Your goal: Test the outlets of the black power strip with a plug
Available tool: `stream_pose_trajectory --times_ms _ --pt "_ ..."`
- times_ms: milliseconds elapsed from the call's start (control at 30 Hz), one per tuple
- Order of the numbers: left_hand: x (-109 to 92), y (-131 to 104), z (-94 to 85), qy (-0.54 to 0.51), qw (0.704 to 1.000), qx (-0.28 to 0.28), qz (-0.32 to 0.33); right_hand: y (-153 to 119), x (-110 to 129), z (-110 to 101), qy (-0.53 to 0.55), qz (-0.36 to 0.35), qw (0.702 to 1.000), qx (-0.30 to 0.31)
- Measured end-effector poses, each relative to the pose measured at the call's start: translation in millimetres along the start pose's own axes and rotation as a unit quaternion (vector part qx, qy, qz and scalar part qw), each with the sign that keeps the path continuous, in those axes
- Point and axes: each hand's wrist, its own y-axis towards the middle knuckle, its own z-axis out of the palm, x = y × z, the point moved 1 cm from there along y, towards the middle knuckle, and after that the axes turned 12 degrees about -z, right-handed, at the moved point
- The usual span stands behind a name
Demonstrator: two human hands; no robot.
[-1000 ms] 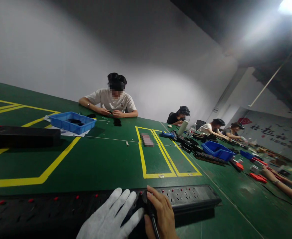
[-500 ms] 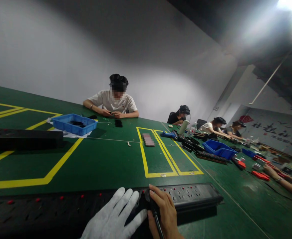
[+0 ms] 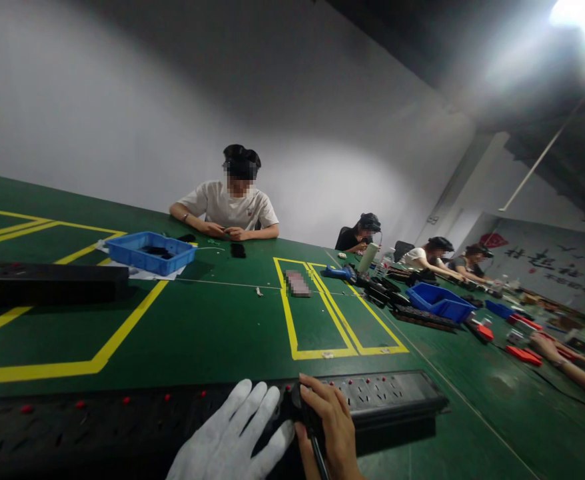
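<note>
A long black power strip with red switches and sockets lies across the front of the green table. My left hand, in a white glove, rests on it with the fingers stretched out and the thumb apart. Just to its right, my bare right hand has its fingers wrapped round a black plug at the strip. The plug's black cord runs down under the right palm toward the bottom edge. The plug's contact side is hidden.
Another black strip lies at the left, beside a light blue tray of black parts. A blue bin and red parts are at the right. People sit across and along the table; a co-worker's hand shows at right.
Both of my hands keep practically the same place and pose. The view has shifted very slightly, and the person across the table has raised their head a little.
</note>
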Motion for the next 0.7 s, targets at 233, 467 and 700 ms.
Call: stream_pose_trajectory --times_ms 233,467,700 --pt "-1.2 2.4 -4.1 -0.002 1.0 -0.002 -0.009 2.0 0.8 2.6 -0.012 -0.021 0.999 -0.026" --pt "-1.2 5.3 -6.4 -0.017 1.0 -0.008 -0.013 5.5 3.6 -1.5 -0.018 -0.033 0.999 -0.011" --pt "0.8 1.2 -0.5 -0.019 1.0 0.009 -0.002 9.1 4.2 -3.0 -0.024 -0.041 0.999 -0.006"
